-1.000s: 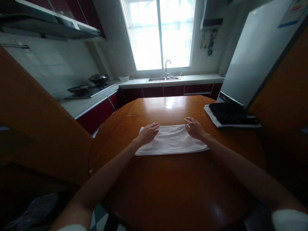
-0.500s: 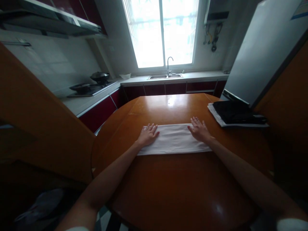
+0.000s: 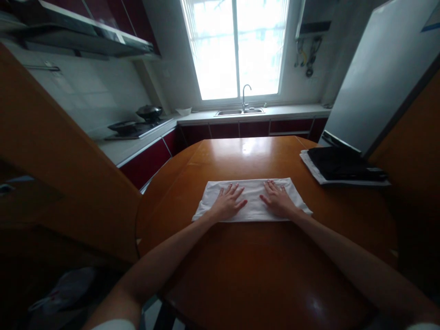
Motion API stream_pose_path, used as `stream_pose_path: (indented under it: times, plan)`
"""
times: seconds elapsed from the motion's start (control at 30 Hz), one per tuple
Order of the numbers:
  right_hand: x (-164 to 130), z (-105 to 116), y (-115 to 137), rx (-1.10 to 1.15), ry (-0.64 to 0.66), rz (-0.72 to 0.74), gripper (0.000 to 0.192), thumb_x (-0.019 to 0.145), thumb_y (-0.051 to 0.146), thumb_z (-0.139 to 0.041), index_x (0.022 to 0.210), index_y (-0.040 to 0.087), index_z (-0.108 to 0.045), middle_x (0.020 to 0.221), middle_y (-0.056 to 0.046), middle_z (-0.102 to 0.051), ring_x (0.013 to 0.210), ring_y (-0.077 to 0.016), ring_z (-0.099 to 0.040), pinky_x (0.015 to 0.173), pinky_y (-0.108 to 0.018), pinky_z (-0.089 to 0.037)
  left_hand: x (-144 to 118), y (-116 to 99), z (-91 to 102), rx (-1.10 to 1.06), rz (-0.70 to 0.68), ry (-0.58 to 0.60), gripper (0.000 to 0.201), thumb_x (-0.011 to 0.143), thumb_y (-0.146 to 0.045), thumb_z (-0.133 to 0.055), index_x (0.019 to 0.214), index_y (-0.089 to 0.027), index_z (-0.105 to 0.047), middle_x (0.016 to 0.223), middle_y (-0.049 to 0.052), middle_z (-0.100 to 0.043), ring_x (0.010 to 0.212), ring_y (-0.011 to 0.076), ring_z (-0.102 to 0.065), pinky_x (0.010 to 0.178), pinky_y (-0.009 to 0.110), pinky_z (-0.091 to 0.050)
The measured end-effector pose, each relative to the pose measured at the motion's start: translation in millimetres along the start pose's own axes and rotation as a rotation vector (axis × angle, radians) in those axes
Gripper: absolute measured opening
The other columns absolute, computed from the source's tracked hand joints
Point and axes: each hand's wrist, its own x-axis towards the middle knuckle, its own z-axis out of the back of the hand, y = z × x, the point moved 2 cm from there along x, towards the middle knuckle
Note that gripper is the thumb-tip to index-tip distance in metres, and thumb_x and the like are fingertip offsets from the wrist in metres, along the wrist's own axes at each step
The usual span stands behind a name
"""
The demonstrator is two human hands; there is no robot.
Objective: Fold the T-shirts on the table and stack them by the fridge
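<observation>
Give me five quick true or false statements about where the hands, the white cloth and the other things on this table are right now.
1. Both hands lie flat on the white folded cloth. True: the left hand and right hand press on it, fingers spread.
2. The cloth hangs over the edge of the wooden table. False: it lies fully on the tabletop.
3. A dark folded garment rests on a light one at the table's right side. True.
4. The right hand is touching the dark garment. False: it is on the white cloth, apart from that pile.
5. A tap stands under the window. True.
</observation>
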Motion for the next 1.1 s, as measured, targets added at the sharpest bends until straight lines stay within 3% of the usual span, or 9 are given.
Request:
stream_pose_path:
  times: [0.1, 0.23, 0.33, 0.43, 0.6, 0.7, 0.83, 0.97, 1.1]
  plan:
    - [-0.2, 0.7, -0.3, 0.012, -0.041, -0.009, 0.065, 0.104, 0.047, -0.031, 0.159, 0.012, -0.031, 0.166, -0.017, -0.024, 0.155, -0.0281, -0.017, 0.123, -0.055, -0.016, -0.2, -0.7, 1.8, 0.005, 0.004, -0.02, 0.068, 0.102, -0.063, -0.032, 0.16, -0.028, -0.032, 0.168, 0.009, -0.023, 0.155, 0.0359, -0.015, 0.122, 0.062, -0.017]
    - [-0.6, 2.6, 2.0, 0.018, 0.05, 0.009, 0.067, 0.103, 0.05, -0.034, 0.158, 0.011, -0.034, 0.166, -0.019, -0.026, 0.155, -0.0302, -0.019, 0.122, -0.057, -0.018, 0.0, -1.2, -0.4, -0.003, 0.014, 0.078, 0.071, 0.1, -0.066, -0.035, 0.159, -0.026, -0.034, 0.168, 0.012, -0.021, 0.155, 0.0385, -0.014, 0.121, 0.064, -0.016]
    - [2.6, 9.3, -2.9, 0.02, -0.02, -0.016, 0.068, 0.103, 0.05, -0.03, 0.158, 0.009, -0.031, 0.166, -0.018, -0.024, 0.155, -0.0292, -0.017, 0.123, -0.055, -0.017, 2.9, 5.4, 2.8, -0.002, 0.023, 0.002, 0.066, 0.102, -0.063, -0.032, 0.159, -0.028, -0.034, 0.168, 0.01, -0.023, 0.155, 0.0355, -0.016, 0.121, 0.063, -0.017]
    - [7.4, 14.3, -18.8, -0.02, -0.093, -0.106, 0.068, 0.104, 0.048, -0.028, 0.158, 0.007, -0.03, 0.166, -0.02, -0.022, 0.156, -0.0301, -0.015, 0.123, -0.057, -0.012, 7.0, 21.2, 6.0, 0.03, 0.073, -0.063, 0.065, 0.103, -0.062, -0.03, 0.158, -0.028, -0.036, 0.167, 0.011, -0.025, 0.155, 0.0353, -0.017, 0.121, 0.062, -0.017]
    - [10.1, 8.0, -39.9, -0.04, 0.047, -0.306, 0.07, 0.103, 0.051, -0.032, 0.158, 0.007, -0.032, 0.167, -0.019, -0.022, 0.155, -0.0317, -0.016, 0.122, -0.059, -0.013, 10.4, 44.7, -0.3, 0.048, 0.181, 0.068, 0.067, 0.103, -0.063, -0.028, 0.159, -0.028, -0.033, 0.169, 0.01, -0.018, 0.155, 0.0384, -0.014, 0.12, 0.063, -0.013]
    - [10.3, 15.0, -40.4, -0.038, 0.016, -0.332, 0.07, 0.103, 0.049, -0.036, 0.158, 0.006, -0.031, 0.167, -0.019, -0.02, 0.155, -0.0315, -0.014, 0.122, -0.057, -0.014, 10.9, 47.4, -1.0, 0.064, 0.184, 0.077, 0.067, 0.103, -0.063, -0.027, 0.16, -0.028, -0.032, 0.169, 0.01, -0.016, 0.155, 0.0372, -0.014, 0.121, 0.061, -0.014]
    - [8.6, 44.6, -51.4, -0.011, -0.08, -0.425, 0.06, 0.1, 0.042, -0.046, 0.148, 0.005, -0.046, 0.156, -0.025, -0.042, 0.143, -0.0335, -0.041, 0.113, -0.046, -0.036, 12.3, 42.5, 5.2, 0.091, 0.178, 0.011, 0.063, 0.104, -0.056, -0.031, 0.159, -0.025, -0.034, 0.168, 0.012, -0.02, 0.155, 0.0376, -0.016, 0.119, 0.063, -0.018]
    - [4.1, 67.4, -75.6, 0.065, 0.051, -0.578, 0.041, 0.093, 0.036, -0.059, 0.121, 0.007, -0.069, 0.127, -0.027, -0.066, 0.118, -0.0354, -0.064, 0.093, -0.038, -0.05, 12.7, 27.9, 7.8, 0.08, 0.086, -0.07, 0.061, 0.104, -0.051, -0.035, 0.157, -0.021, -0.039, 0.166, 0.013, -0.027, 0.154, 0.0377, -0.02, 0.119, 0.062, -0.021]
    - [2.9, 69.0, -88.4, 0.109, 0.139, -0.569, 0.028, 0.083, 0.032, -0.071, 0.099, 0.01, -0.077, 0.1, -0.022, -0.076, 0.103, -0.0328, -0.071, 0.081, -0.032, -0.053, 10.6, 13.2, -0.2, 0.036, 0.001, -0.006, 0.06, 0.104, -0.049, -0.037, 0.156, -0.021, -0.041, 0.165, 0.014, -0.029, 0.154, 0.0369, -0.021, 0.12, 0.063, -0.02]
